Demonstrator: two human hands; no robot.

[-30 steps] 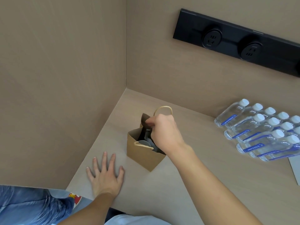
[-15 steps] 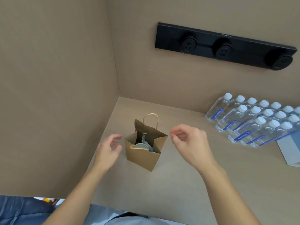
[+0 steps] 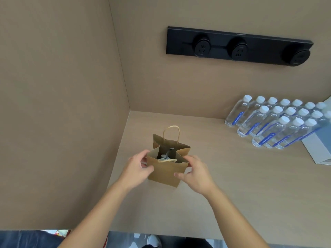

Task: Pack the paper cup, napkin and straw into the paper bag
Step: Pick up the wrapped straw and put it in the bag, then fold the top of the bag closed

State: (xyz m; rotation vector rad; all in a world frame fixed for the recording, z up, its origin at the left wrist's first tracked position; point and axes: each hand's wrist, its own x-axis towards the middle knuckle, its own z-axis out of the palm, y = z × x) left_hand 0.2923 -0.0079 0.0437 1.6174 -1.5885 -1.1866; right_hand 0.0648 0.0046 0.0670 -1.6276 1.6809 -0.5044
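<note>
A small brown kraft paper bag with twisted paper handles (image 3: 166, 173) stands upright on the pale wood-grain tabletop (image 3: 232, 185), near its back-left corner, where two beige panel walls meet. The bag's mouth is open; the far handle stands up and the near one droops over the front rim. Inside, a grey rounded item, possibly the paper cup (image 3: 163, 158), and a dark slender piece (image 3: 171, 151) are partly visible (neither can be identified with certainty, and no napkin can be made out).

The left hand (image 3: 138, 169) grips the bag's left side near the rim, fingers curled against the paper. The right hand (image 3: 195, 173) grips the right side likewise, thumb on the front face, fingers round the edge. Both grips are narrow, closed on the bag.

Toward the right rear of the tabletop stands a block of clear plastic water bottles with white caps and blue labels (image 3: 279, 126), well apart from the bag. A black three-socket power strip (image 3: 238, 45) is mounted on the back wall.
</note>
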